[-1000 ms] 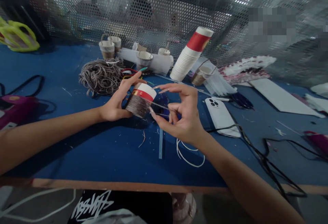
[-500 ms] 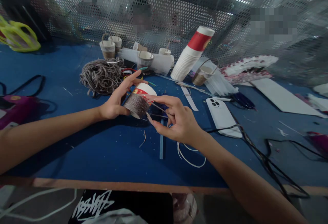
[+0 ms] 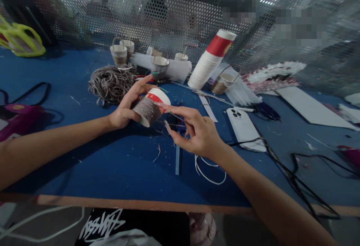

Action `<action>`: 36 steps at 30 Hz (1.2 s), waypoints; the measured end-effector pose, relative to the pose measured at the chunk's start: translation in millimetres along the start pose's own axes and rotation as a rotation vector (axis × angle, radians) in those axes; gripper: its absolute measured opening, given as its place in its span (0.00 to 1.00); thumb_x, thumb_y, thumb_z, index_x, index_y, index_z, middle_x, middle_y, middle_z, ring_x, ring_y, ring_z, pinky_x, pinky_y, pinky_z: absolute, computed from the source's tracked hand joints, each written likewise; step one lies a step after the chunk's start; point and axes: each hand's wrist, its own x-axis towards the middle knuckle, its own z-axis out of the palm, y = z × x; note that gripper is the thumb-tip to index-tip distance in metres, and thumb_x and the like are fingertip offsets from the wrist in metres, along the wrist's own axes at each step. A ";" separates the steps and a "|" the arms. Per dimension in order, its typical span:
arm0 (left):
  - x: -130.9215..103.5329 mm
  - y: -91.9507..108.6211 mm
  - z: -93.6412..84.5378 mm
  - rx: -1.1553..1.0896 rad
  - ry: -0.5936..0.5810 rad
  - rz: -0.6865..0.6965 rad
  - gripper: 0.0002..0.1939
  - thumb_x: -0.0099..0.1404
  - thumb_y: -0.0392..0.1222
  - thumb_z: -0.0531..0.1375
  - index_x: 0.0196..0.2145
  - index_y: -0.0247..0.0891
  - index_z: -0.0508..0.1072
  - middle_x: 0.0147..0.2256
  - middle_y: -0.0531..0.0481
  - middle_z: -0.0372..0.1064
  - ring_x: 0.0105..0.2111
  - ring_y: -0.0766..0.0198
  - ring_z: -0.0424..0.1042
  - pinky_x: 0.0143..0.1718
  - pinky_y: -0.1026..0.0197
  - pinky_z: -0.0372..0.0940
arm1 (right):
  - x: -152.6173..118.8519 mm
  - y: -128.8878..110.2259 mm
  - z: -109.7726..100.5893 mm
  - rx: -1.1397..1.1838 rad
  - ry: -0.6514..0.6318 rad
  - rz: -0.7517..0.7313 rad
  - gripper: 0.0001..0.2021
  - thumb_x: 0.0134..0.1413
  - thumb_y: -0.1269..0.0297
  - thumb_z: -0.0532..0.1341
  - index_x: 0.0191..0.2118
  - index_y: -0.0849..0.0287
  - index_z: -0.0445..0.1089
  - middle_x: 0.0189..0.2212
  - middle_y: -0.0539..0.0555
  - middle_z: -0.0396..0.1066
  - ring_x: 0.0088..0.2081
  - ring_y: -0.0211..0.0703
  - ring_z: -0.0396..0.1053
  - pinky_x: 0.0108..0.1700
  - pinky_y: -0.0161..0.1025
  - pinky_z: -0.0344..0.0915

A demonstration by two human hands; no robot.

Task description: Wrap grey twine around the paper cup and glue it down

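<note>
My left hand (image 3: 128,105) grips a paper cup (image 3: 159,95) tilted on its side above the table. Grey-brown cord (image 3: 146,111) is wound round part of the cup, and the red and white print shows beyond the winding. Close by on the right, my right hand (image 3: 197,128) has its fingers curled round a strand of that cord. The strand stretches from the cup into the fingers, and the thumb and index fingertips are apart near the cup's side. A loose heap of the same cord (image 3: 112,83) lies behind my left hand.
A leaning stack of paper cups (image 3: 208,64) stands at the back, with cord-wrapped cups (image 3: 118,54) nearby. To the right lie a white phone (image 3: 244,129), black cables (image 3: 284,167) and a white board (image 3: 315,107). A purple tool (image 3: 21,120) sits at the left.
The cup has turned and shifted slightly left in my left hand, its end facing more towards me. My right thumb has moved a little away from the cup.
</note>
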 end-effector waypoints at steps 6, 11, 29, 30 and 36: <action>1.1 1.1 0.4 -0.016 0.031 0.014 0.48 0.48 0.63 0.66 0.63 0.46 0.60 0.56 0.44 0.69 0.57 0.44 0.69 0.56 0.47 0.67 | -1.0 -3.3 1.2 0.080 0.019 0.131 0.20 0.56 0.63 0.60 0.54 0.48 0.63 0.44 0.51 0.76 0.28 0.38 0.73 0.24 0.36 0.66; 0.6 0.6 1.8 -0.039 0.054 0.014 0.46 0.50 0.63 0.64 0.63 0.46 0.60 0.57 0.44 0.69 0.57 0.45 0.69 0.56 0.47 0.67 | -2.7 -3.9 2.8 0.198 0.047 0.211 0.18 0.56 0.63 0.61 0.53 0.47 0.63 0.48 0.53 0.73 0.14 0.26 0.54 0.18 0.37 0.60; -0.2 -3.8 -3.5 -0.159 0.060 -0.087 0.41 0.49 0.47 0.60 0.62 0.45 0.60 0.58 0.46 0.69 0.58 0.45 0.68 0.55 0.44 0.69 | -1.7 2.9 3.2 -0.070 0.041 -0.076 0.20 0.58 0.69 0.58 0.56 0.49 0.61 0.57 0.53 0.72 0.26 0.34 0.71 0.20 0.35 0.60; -0.3 -3.7 -3.7 -0.164 0.066 -0.093 0.41 0.48 0.45 0.59 0.62 0.45 0.61 0.58 0.46 0.68 0.59 0.45 0.67 0.55 0.43 0.69 | -1.7 2.8 3.0 -0.071 0.039 -0.073 0.20 0.58 0.69 0.58 0.56 0.49 0.61 0.57 0.53 0.71 0.26 0.35 0.72 0.20 0.35 0.60; -0.8 -2.1 -4.8 -0.076 0.054 -0.144 0.43 0.48 0.44 0.56 0.64 0.46 0.58 0.60 0.46 0.65 0.58 0.44 0.67 0.54 0.41 0.70 | -1.3 -1.0 2.0 -0.093 0.020 -0.046 0.19 0.58 0.68 0.58 0.55 0.49 0.63 0.57 0.54 0.71 0.23 0.33 0.68 0.19 0.36 0.57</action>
